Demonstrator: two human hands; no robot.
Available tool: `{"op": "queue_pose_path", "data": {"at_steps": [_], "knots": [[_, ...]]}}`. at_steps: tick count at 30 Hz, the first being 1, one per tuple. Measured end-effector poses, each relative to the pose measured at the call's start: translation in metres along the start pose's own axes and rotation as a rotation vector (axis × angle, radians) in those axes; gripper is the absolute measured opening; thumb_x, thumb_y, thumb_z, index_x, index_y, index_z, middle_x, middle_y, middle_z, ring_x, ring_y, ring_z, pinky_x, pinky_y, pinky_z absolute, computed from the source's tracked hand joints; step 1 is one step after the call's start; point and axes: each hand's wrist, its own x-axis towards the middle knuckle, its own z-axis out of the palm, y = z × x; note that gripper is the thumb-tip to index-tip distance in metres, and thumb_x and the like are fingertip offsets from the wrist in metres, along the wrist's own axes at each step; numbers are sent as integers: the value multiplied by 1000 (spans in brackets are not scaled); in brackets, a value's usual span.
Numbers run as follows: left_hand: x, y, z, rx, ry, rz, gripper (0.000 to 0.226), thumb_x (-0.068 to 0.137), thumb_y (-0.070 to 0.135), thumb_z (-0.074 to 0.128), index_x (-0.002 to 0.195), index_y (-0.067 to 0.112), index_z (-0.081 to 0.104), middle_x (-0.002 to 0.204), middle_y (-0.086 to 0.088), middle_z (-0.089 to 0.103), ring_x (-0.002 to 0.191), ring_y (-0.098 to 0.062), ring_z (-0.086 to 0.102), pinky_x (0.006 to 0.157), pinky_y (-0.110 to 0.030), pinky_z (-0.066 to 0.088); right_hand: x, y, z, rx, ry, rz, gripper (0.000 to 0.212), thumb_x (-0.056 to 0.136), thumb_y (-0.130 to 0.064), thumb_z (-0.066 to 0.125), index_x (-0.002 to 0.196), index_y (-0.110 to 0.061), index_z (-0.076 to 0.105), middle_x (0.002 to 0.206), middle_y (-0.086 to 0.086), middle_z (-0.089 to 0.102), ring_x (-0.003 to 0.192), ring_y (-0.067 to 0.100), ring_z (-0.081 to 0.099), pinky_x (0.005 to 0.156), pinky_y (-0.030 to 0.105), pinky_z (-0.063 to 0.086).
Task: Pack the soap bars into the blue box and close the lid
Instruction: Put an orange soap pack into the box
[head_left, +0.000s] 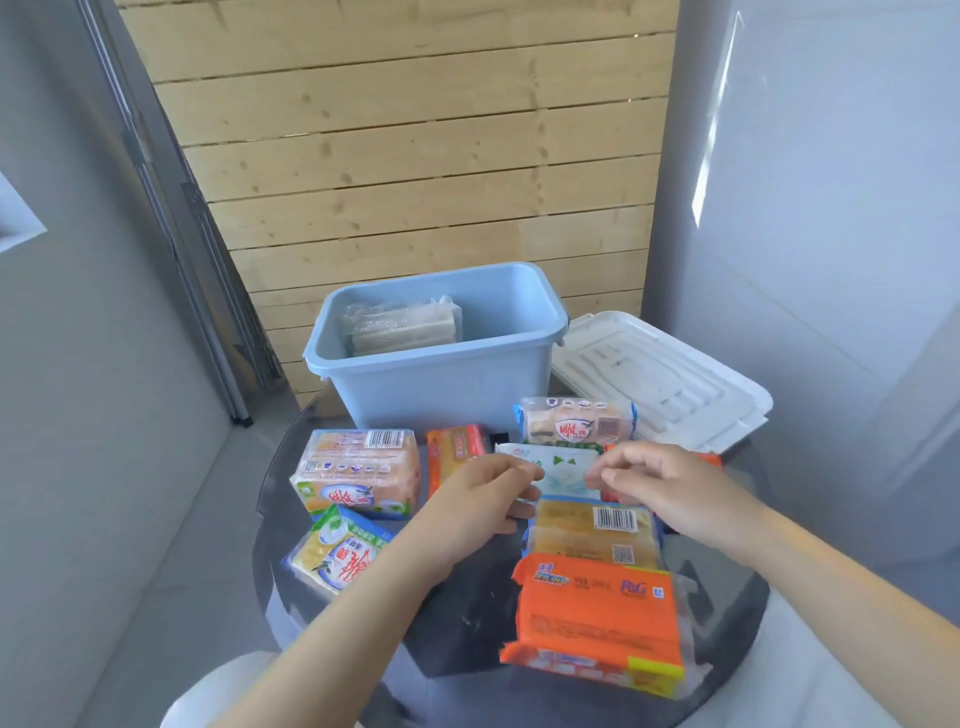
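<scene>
Blue box (441, 384) holds one pack; left hand (483, 499), right hand (670, 488) loosely curled, empty.

One blue box (441, 384), open, with one clear-wrapped soap pack (402, 326) inside; one white lid (660, 379) lying beside it on the desk (467, 623). Soap packs out on the desk, at least eight: one large pale multipack (358, 470), one green-and-yellow pack (332, 553), one small orange pack (457, 449), one blue-edged pale pack (574, 420), one white-and-green pack (558, 470), one yellow pack with barcode (592, 530), one big orange pack (597, 618), plus one orange pack (709, 460) mostly hidden by the right hand. Two hands: left hand (483, 504), right hand (670, 488).
</scene>
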Motion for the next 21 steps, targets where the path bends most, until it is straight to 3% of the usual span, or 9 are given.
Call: {"op": "queue_pose_path", "data": {"at_steps": [4, 6, 9, 11, 12, 14, 17, 19, 21], "knots": [[-13, -24, 14, 108, -60, 55, 17, 88, 39, 56, 96, 29, 67, 92, 8, 68, 82, -4, 61, 85, -24, 49, -36, 23, 7, -53, 3, -14, 11, 87, -33, 57, 87, -33, 68, 93, -19, 72, 89, -7, 63, 78, 10, 45], [-19, -35, 20, 161, -61, 84, 11, 86, 38, 59, 93, 35, 66, 97, 11, 68, 84, 5, 62, 78, -11, 47, -50, 34, 11, -169, 12, -49, 5, 82, -36, 63, 86, -38, 66, 96, -16, 70, 95, -4, 58, 81, 12, 43], [-23, -47, 24, 282, -3, 101, 13, 83, 39, 63, 96, 41, 60, 109, 8, 57, 96, 5, 56, 79, -10, 44, -64, 44, 18, -265, 28, -73, 20, 80, -34, 67, 95, -44, 57, 112, -20, 54, 110, -1, 44, 90, 12, 34], [-25, -51, 25, 297, -10, 63, 20, 83, 41, 63, 102, 39, 58, 114, 3, 53, 100, -3, 56, 82, -18, 50, -70, 48, 23, -205, 60, -11, 24, 80, -31, 68, 98, -41, 55, 110, -12, 48, 104, 5, 49, 83, 13, 43], [-26, -52, 26, 269, -21, 28, 24, 82, 42, 63, 105, 36, 58, 115, 1, 53, 101, -8, 59, 84, -26, 53, -73, 49, 24, -168, 67, 26, 23, 80, -31, 68, 99, -39, 56, 108, -6, 48, 98, 7, 54, 73, 14, 49], [-30, -51, 26, 224, -26, -26, 28, 82, 45, 63, 106, 34, 56, 111, 0, 57, 96, -13, 64, 80, -33, 57, -75, 51, 25, -162, 79, 75, 23, 79, -35, 68, 100, -34, 59, 105, 3, 52, 89, 9, 58, 63, 16, 53], [-35, -50, 27, 231, -3, -54, 32, 82, 49, 61, 108, 34, 51, 96, 6, 61, 80, -7, 66, 63, -23, 53, -78, 51, 26, -85, 77, 117, 23, 80, -38, 67, 100, -31, 58, 94, 8, 61, 72, 12, 66, 62, 25, 57], [-38, -51, 29, 213, 16, -71, 36, 81, 49, 61, 111, 33, 50, 97, 6, 64, 80, -8, 66, 62, -22, 52, -80, 48, 30, -42, 54, 174, 20, 82, -40, 63, 99, -35, 53, 90, 3, 66, 68, 11, 68, 59, 30, 59], [-41, -52, 32, 133, 33, -86, 36, 81, 44, 65, 111, 31, 51, 97, 3, 66, 80, -11, 69, 66, -26, 56, -81, 47, 35, -19, 71, 206, 18, 84, -41, 60, 99, -38, 52, 91, -6, 69, 76, 10, 69, 65, 33, 60]]}}
